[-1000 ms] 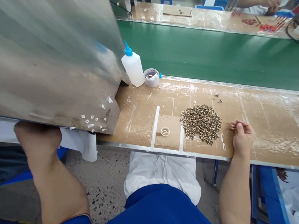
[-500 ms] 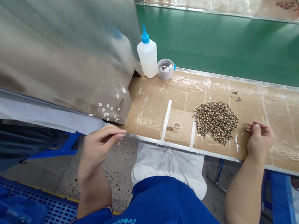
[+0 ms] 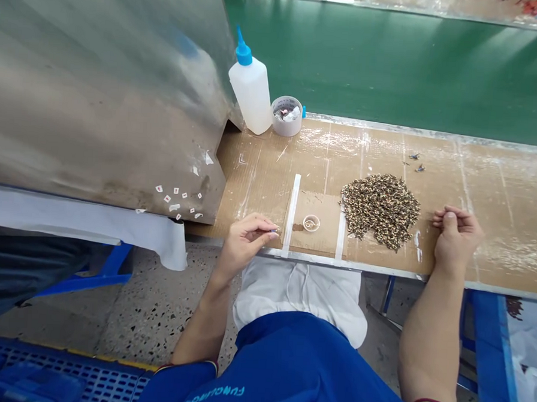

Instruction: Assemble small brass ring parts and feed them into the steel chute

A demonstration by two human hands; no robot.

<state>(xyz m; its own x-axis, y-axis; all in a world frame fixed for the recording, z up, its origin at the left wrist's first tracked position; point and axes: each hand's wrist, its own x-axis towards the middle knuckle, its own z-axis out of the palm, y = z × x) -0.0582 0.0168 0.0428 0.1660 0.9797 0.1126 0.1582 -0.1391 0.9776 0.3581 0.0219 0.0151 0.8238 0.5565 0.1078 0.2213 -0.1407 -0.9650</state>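
The left hand [image 3: 247, 240] came up, pinching a tiny blue bit [image 3: 274, 231], a small dish [image 3: 311, 223] just right of it. The loose, empty right hand [image 3: 456, 239] rests by the speckled heap [image 3: 379, 210].

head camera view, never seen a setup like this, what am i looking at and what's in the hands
This view comes from a camera worn on a person's head, looking down over their lap at a cardboard-covered bench. Their left hand pinches a tiny bluish item, too small to identify. Their right hand lies loosely curled, holding nothing visible, beside a heap of small speckled parts. Between the hands sits a small round dish on a cardboard square. Farther back stand a squeeze bottle with a blue nozzle and a round tub of scraps, beside a large steel panel.
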